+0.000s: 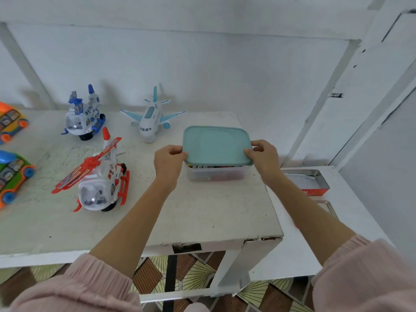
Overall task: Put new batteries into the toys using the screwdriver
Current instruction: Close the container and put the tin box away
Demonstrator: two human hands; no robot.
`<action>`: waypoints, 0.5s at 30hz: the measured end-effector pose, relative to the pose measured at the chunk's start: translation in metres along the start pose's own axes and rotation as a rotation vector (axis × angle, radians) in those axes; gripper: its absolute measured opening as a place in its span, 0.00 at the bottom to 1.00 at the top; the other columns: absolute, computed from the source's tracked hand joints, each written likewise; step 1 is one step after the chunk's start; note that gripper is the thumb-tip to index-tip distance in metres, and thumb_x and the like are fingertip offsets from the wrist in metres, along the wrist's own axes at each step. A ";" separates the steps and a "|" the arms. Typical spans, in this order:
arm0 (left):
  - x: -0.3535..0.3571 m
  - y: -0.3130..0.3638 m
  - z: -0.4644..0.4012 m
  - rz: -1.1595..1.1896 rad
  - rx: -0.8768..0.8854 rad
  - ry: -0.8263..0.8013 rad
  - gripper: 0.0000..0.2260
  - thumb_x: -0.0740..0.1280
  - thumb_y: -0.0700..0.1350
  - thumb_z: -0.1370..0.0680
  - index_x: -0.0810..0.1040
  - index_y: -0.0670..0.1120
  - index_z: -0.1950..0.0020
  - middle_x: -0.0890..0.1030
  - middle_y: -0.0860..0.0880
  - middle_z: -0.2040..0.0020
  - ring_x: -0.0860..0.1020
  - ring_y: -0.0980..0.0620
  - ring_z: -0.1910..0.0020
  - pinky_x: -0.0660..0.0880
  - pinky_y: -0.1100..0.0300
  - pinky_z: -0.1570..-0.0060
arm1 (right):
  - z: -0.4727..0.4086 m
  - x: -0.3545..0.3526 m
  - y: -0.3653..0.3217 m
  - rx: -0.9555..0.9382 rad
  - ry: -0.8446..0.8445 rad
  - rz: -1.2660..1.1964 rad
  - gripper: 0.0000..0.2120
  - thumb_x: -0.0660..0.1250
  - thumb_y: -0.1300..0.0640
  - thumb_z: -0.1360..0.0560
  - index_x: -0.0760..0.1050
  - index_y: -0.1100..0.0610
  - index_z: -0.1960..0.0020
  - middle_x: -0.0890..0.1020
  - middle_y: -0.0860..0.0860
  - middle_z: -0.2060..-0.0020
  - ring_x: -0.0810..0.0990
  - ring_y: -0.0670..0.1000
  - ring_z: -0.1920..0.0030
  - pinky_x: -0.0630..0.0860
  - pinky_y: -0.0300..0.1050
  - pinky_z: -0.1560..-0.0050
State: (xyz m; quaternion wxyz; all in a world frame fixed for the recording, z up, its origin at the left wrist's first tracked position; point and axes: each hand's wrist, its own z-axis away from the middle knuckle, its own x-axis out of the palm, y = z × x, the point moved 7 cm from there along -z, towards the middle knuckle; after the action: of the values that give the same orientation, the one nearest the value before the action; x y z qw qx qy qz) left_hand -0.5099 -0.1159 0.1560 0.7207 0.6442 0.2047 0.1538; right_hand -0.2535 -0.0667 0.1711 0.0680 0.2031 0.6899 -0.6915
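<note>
Two hands closed on teal lid (217, 144): left hand (169, 162) at its left edge, right hand (263, 157) at its right. Lid tilted over clear box (217, 174) on surface (202, 212), right of red helicopter (99, 176). Judged light, slightly flexible; edge grip suitable. Screwdriver not discernible.

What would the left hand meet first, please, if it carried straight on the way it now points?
Probably nothing new: the left hand already grips the teal lid. Beyond that lies the white toy airplane, though depth is unclear.
</note>
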 end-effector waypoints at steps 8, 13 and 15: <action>0.004 -0.010 0.002 -0.081 -0.057 0.004 0.04 0.68 0.34 0.25 0.79 0.43 0.54 0.79 0.49 0.60 0.78 0.49 0.55 0.77 0.56 0.50 | -0.004 0.000 0.020 0.026 -0.047 0.047 0.11 0.62 0.59 0.23 0.73 0.57 0.41 0.74 0.60 0.44 0.74 0.51 0.55 0.70 0.34 0.62; 0.000 -0.009 0.001 -0.063 -0.056 0.007 0.05 0.67 0.33 0.26 0.79 0.41 0.54 0.79 0.47 0.58 0.79 0.48 0.54 0.79 0.59 0.55 | 0.001 0.001 0.016 -0.004 -0.081 0.023 0.14 0.60 0.61 0.23 0.73 0.59 0.38 0.76 0.58 0.48 0.74 0.46 0.59 0.71 0.36 0.62; 0.000 -0.009 0.002 -0.065 -0.063 0.002 0.05 0.67 0.33 0.25 0.79 0.41 0.53 0.79 0.47 0.58 0.78 0.49 0.56 0.78 0.62 0.58 | 0.003 0.001 0.015 -0.008 -0.088 0.012 0.14 0.60 0.61 0.23 0.72 0.59 0.38 0.77 0.56 0.49 0.74 0.48 0.57 0.72 0.36 0.61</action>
State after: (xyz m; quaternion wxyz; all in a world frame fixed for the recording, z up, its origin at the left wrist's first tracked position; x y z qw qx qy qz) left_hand -0.5097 -0.1186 0.1471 0.7450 0.6142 0.2213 0.1371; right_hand -0.2491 -0.0700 0.1567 0.1035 0.1763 0.6877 -0.6967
